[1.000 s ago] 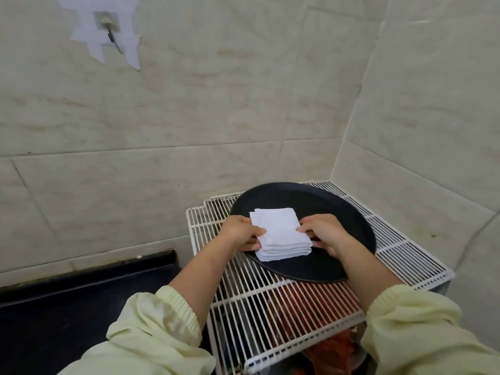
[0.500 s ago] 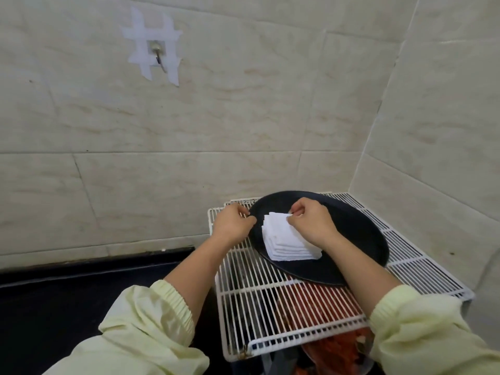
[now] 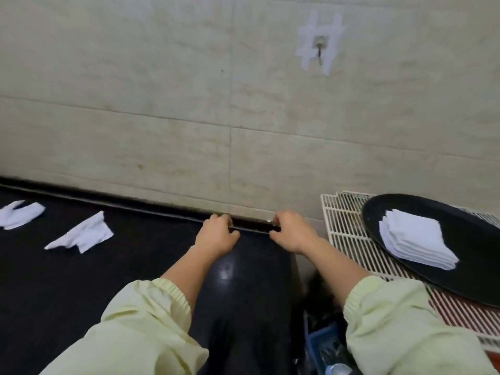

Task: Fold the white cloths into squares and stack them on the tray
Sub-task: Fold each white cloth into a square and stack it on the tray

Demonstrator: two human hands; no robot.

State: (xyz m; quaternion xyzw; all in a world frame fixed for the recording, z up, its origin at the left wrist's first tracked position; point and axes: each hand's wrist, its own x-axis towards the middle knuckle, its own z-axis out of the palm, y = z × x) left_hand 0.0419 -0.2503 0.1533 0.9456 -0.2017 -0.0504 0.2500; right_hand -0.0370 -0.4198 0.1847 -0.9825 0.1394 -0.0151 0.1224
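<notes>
A stack of several folded white cloths (image 3: pixel 416 243) lies on the round black tray (image 3: pixel 470 250) at the right. Two crumpled, unfolded white cloths lie on the black counter at the left: one (image 3: pixel 82 235) nearer the middle, the other (image 3: pixel 20 214) at the left edge. My left hand (image 3: pixel 217 234) and my right hand (image 3: pixel 292 232) hover side by side over the counter's back edge, near the wall. Both have loosely curled fingers and hold nothing. Both hands are well left of the tray and right of the loose cloths.
The tray rests on a white wire rack (image 3: pixel 343 226) beside the black counter (image 3: pixel 135 266). A tiled wall (image 3: pixel 189 104) runs behind, with a taped hook (image 3: pixel 320 47). Below the rack are a blue crate (image 3: pixel 324 339) and something red.
My hands have left the stack on the tray and moved left over the counter. The view has swung left, bringing the two loose cloths into sight.
</notes>
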